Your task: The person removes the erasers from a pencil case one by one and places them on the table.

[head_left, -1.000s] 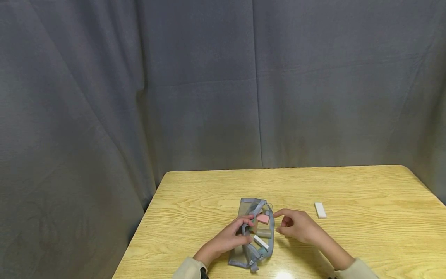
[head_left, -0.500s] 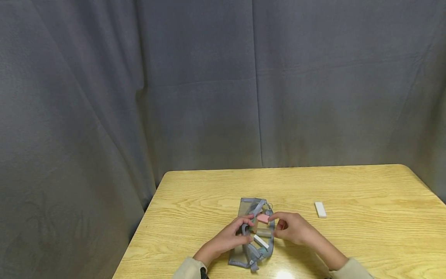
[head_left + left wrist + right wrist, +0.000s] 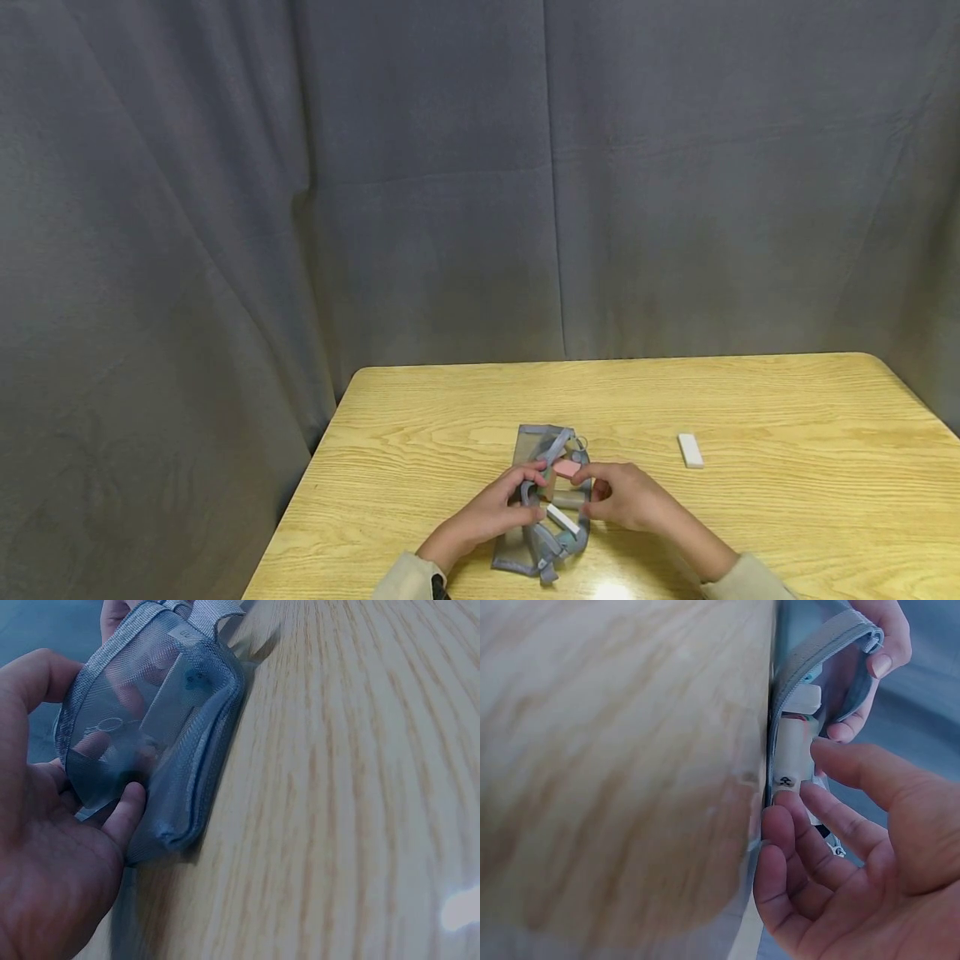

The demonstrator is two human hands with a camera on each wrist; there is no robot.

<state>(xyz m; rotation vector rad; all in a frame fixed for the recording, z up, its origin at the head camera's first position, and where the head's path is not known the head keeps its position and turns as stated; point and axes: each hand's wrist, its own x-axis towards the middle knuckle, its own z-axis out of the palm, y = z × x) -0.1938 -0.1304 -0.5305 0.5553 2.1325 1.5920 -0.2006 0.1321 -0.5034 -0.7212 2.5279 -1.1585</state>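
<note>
A grey mesh zip pouch point(image 3: 517, 546) lies unzipped on the table, its mouth spread toward the right. My left hand point(image 3: 491, 508) grips the pouch's near flap, finger and thumb at its rim; in the left wrist view the left hand point(image 3: 56, 862) curls round the mesh. Inside show a pink eraser point(image 3: 566, 468), a white block point(image 3: 562, 520) and a pale cylinder point(image 3: 791, 750). At the mouth, my right hand point(image 3: 630, 497) has its index fingertip by the pink eraser and its thumb over the rim. In the right wrist view a gap shows between that thumb and index finger.
A white eraser-like block point(image 3: 690, 451) lies on the wooden table point(image 3: 810, 483) to the right of the pouch. Behind the table hangs a grey curtain point(image 3: 450, 208). A small metal ring point(image 3: 582, 444) sits at the pouch's far end.
My right hand has moved left, from beside the pouch to its open mouth, with its index finger now by the pink eraser. The left hand and pouch have stayed in place.
</note>
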